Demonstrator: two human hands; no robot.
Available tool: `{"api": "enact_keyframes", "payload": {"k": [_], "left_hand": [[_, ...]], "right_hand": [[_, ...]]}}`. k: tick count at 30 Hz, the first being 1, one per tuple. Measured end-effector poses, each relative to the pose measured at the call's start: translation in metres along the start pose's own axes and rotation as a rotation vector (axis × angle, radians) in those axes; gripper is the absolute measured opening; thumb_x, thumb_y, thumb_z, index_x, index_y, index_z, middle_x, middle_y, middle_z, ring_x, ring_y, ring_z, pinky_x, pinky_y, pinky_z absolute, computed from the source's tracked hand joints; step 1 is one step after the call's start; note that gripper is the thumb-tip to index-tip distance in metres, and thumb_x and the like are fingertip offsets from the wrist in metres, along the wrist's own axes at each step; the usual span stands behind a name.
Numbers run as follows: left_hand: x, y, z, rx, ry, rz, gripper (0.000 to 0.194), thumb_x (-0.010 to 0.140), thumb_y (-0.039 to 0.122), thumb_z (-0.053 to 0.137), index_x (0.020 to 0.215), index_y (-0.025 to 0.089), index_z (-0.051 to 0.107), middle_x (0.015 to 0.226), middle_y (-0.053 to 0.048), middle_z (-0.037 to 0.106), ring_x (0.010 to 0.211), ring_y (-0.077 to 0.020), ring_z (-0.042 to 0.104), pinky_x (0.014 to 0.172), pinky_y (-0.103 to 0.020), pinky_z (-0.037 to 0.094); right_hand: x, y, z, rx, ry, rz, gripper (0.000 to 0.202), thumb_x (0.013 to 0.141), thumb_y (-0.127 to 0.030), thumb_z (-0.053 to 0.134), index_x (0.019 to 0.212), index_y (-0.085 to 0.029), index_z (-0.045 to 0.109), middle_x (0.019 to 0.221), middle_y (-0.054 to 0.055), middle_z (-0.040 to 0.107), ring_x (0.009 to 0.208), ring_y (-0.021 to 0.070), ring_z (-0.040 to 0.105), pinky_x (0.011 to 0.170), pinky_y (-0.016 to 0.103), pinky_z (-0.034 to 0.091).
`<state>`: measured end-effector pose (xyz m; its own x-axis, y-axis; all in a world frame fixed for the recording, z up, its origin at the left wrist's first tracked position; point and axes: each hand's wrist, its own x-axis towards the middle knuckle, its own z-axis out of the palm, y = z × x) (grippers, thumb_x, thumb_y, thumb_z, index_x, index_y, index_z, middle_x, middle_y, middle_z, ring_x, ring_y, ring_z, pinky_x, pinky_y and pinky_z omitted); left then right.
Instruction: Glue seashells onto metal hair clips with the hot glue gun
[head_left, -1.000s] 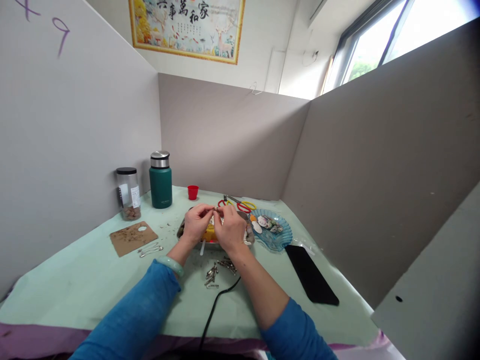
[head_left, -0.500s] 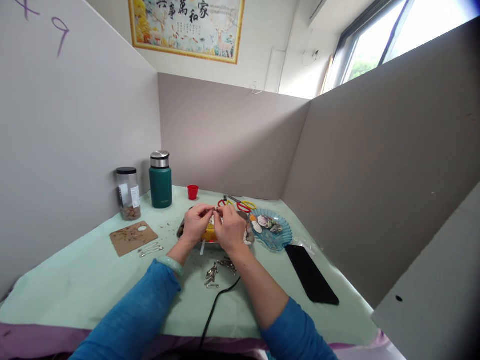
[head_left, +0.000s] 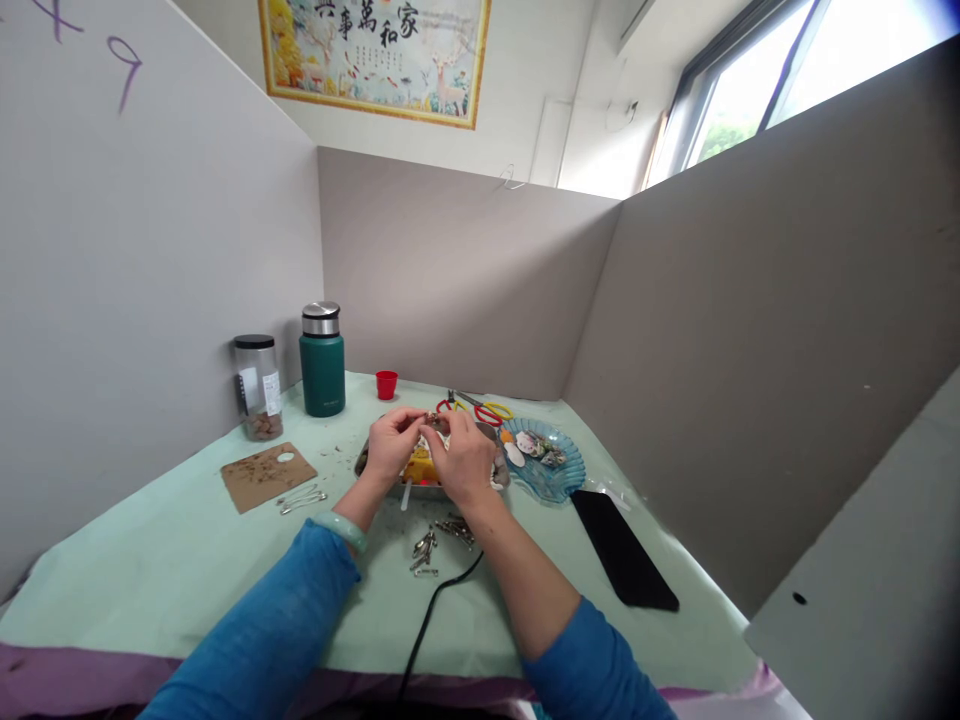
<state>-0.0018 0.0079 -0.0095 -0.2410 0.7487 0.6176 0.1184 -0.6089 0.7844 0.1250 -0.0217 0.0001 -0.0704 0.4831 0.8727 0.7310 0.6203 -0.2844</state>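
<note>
My left hand [head_left: 393,445] and my right hand [head_left: 466,458] meet above a metal tray [head_left: 429,490], fingertips closed together. Between them is a small brownish piece [head_left: 432,419], too small to name and partly covered by the fingers. Both hands seem to pinch it. Below them the tray holds a yellow block [head_left: 421,466], and a white stick [head_left: 406,495] leans out over its front rim. Much of the tray's contents is hidden by my hands. In front of the tray lie several small metal clips or pins [head_left: 424,548].
A blue plate [head_left: 566,480] of small pieces and scissors [head_left: 489,411] sit to the right and behind. A black flat slab [head_left: 624,550] lies at right. On the left are a green flask [head_left: 322,375], a jar [head_left: 257,390], cardboard [head_left: 262,478]. A black cable [head_left: 429,610] runs forward.
My fingers have shifted slightly around the small piece, and more of it shows between the fingertips. Everything on the table stays in place.
</note>
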Motion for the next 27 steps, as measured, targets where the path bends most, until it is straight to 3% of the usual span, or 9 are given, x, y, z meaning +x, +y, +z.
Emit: {"api": "enact_keyframes", "payload": {"k": [4, 8, 13, 19, 27], "left_hand": [[0.0, 0.008, 0.001, -0.153, 0.003, -0.204, 0.026, 0.062, 0.035, 0.073, 0.077, 0.014, 0.069, 0.068, -0.001, 0.066, 0.053, -0.0102, 0.051, 0.053, -0.023, 0.041], [0.0, 0.013, 0.0, -0.3, -0.032, -0.298, 0.028, 0.059, 0.034, 0.076, 0.076, 0.013, 0.068, 0.061, 0.001, 0.062, 0.047, -0.0064, 0.044, 0.049, -0.021, 0.037], [0.0, 0.014, -0.002, -0.418, -0.12, -0.355, 0.029, 0.058, 0.033, 0.078, 0.075, 0.013, 0.066, 0.054, 0.004, 0.055, 0.046, -0.0062, 0.042, 0.049, -0.021, 0.036], [-0.001, 0.012, -0.003, -0.404, -0.258, -0.389, 0.025, 0.062, 0.032, 0.076, 0.075, 0.013, 0.067, 0.047, 0.004, 0.049, 0.046, -0.0075, 0.042, 0.048, -0.021, 0.033], [-0.001, 0.007, -0.002, -0.378, -0.278, -0.376, 0.026, 0.06, 0.033, 0.077, 0.076, 0.014, 0.069, 0.051, 0.003, 0.053, 0.046, -0.0068, 0.043, 0.047, -0.021, 0.033]], "right_hand": [[0.001, 0.007, -0.001, 0.132, 0.056, 0.127, 0.024, 0.089, -0.037, 0.049, 0.092, -0.016, 0.061, 0.086, 0.005, 0.063, 0.074, 0.0151, 0.058, 0.068, 0.026, 0.04], [0.002, 0.02, 0.002, 0.292, 0.043, 0.253, 0.02, 0.087, -0.03, 0.048, 0.082, -0.017, 0.062, 0.079, 0.004, 0.062, 0.07, 0.0152, 0.056, 0.067, 0.026, 0.042], [0.002, 0.024, 0.007, 0.528, -0.042, 0.296, 0.015, 0.081, -0.029, 0.055, 0.084, -0.018, 0.064, 0.079, 0.002, 0.062, 0.063, 0.0134, 0.054, 0.062, 0.024, 0.044], [0.001, 0.023, 0.011, 0.661, -0.09, 0.339, 0.017, 0.079, -0.032, 0.056, 0.083, -0.017, 0.064, 0.073, 0.001, 0.061, 0.058, 0.0124, 0.051, 0.053, 0.022, 0.042], [0.0, 0.032, 0.015, 0.714, -0.085, 0.37, 0.017, 0.078, -0.03, 0.055, 0.083, -0.018, 0.065, 0.073, 0.002, 0.061, 0.058, 0.0132, 0.051, 0.051, 0.023, 0.042]]}}
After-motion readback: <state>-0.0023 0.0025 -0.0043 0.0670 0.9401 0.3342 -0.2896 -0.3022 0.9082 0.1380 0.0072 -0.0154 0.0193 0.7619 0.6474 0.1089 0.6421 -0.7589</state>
